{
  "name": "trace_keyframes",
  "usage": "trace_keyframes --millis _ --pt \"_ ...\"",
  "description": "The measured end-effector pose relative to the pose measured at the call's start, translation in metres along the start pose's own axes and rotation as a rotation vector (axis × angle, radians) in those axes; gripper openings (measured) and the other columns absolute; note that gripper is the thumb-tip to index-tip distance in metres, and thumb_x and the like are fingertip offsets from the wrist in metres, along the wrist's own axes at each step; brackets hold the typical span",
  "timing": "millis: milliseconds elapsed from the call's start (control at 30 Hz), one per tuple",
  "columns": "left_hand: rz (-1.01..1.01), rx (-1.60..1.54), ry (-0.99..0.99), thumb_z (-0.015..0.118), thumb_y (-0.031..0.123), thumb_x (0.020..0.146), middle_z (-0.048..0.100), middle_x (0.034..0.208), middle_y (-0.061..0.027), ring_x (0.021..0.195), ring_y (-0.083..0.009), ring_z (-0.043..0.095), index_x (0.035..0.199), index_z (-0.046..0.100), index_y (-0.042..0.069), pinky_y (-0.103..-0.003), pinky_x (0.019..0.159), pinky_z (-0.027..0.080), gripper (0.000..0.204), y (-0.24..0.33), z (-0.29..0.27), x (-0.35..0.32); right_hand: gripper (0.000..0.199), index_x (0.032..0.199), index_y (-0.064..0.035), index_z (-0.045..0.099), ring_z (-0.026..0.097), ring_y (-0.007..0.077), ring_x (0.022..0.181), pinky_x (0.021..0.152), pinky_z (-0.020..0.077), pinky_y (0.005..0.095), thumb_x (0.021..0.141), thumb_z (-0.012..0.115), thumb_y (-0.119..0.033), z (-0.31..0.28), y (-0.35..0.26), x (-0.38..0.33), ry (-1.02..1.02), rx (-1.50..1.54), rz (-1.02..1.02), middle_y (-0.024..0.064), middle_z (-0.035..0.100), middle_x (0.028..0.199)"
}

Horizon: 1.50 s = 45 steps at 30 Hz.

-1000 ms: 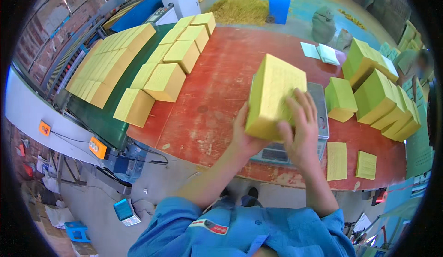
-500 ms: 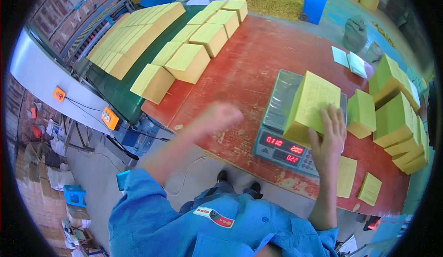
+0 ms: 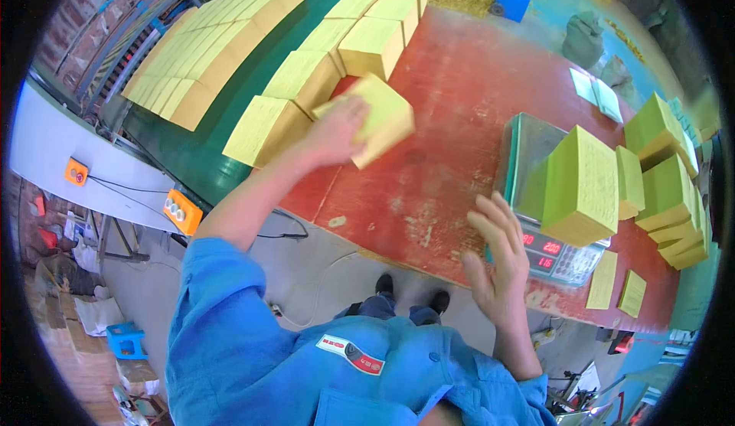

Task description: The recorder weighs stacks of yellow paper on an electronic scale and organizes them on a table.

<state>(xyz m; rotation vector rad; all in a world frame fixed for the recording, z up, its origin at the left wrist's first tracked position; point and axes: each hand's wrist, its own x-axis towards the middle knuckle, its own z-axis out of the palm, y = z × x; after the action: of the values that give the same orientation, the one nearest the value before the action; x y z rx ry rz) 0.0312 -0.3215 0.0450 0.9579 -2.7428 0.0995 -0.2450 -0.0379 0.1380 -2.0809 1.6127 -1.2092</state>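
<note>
My left hand (image 3: 341, 129) grips the near side of a stack of yellow paper (image 3: 389, 117), turned at an angle at the near right of the table's left-hand rows of similar stacks (image 3: 264, 130). The hand and this stack are slightly blurred. On the digital scale (image 3: 528, 146) stands another stack of yellow paper (image 3: 582, 189), with red lit digits showing below it. My right hand (image 3: 499, 264) hovers left of the scale's display, open with fingers spread, holding nothing.
Many stacks (image 3: 218, 39) lie on the green conveyor belt (image 3: 180, 146) at left. More stacks (image 3: 664, 196) stand right of the scale on the red table (image 3: 459, 74). Thin yellow pads (image 3: 632, 293) lie at the near edge. An orange switch box (image 3: 182, 212) is at left.
My left hand has reached forward and now grips a stack by the left rows. My right hand has come off the stack on the scale and moved left. The view has shifted.
</note>
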Motion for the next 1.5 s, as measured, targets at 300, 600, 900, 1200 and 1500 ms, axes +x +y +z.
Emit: trace_keyframes --millis 300,600,900,1200,1500 --pt "-0.12 -0.367 0.098 0.065 0.01 0.071 0.024 0.155 -0.0196 0.145 -0.0363 0.02 0.149 0.031 0.009 -0.05 0.117 0.021 0.085 0.12 -0.034 -0.117 0.055 0.132 0.0018 0.048 0.062 0.0392 0.107 0.091 0.0489 0.0419 0.085 0.066 -0.02 0.096 0.072 0.058 -0.453 0.157 0.306 0.0255 0.063 0.116" --pt "-1.201 -2.088 0.477 0.063 0.056 0.084 0.045 0.139 -0.0068 0.124 -0.0208 0.045 0.155 0.014 0.021 -0.036 0.097 0.04 0.093 0.248 0.024 -0.176 0.051 0.13 -0.0001 0.05 0.063 0.0387 0.104 0.089 0.0492 0.0435 0.085 0.066 -0.021 0.092 0.03 -0.016 -0.285 0.23 0.327 0.0254 0.063 0.113" --pt "-1.01 -1.699 0.408 0.056 0.03 0.09 0.058 0.129 -0.0147 0.116 -0.0243 0.057 0.141 0.041 0.005 -0.039 0.099 0.047 0.059 0.302 -0.011 -0.151 0.063 0.134 0.0018 0.046 0.063 0.0357 0.107 0.088 0.051 0.0417 0.085 0.069 -0.029 0.063 0.05 -0.064 -0.279 0.416 0.315 0.0247 0.062 0.117" --pt "-0.654 -2.022 0.468 0.05 0.039 0.092 0.061 0.125 -0.0134 0.111 -0.0255 0.062 0.132 0.051 0.003 -0.041 0.092 0.051 0.054 0.316 -0.121 -0.049 0.063 0.134 0.0053 0.047 0.063 0.0226 0.097 0.086 0.0518 0.0354 0.095 0.055 -0.043 -0.107 0.073 -0.054 -0.089 0.783 0.454 0.017 0.062 0.117" --pt "-0.453 -1.871 -0.122 0.069 0.039 0.081 0.06 0.121 -0.0098 0.112 -0.0241 0.056 0.129 0.054 0.012 -0.046 0.093 0.045 0.057 0.354 -0.147 0.187 0.048 0.114 -0.0024 0.063 0.061 0.0172 0.078 0.07 0.0514 0.031 0.093 0.058 -0.046 -0.228 0.174 0.015 0.164 0.967 0.605 0.0051 0.062 0.1"
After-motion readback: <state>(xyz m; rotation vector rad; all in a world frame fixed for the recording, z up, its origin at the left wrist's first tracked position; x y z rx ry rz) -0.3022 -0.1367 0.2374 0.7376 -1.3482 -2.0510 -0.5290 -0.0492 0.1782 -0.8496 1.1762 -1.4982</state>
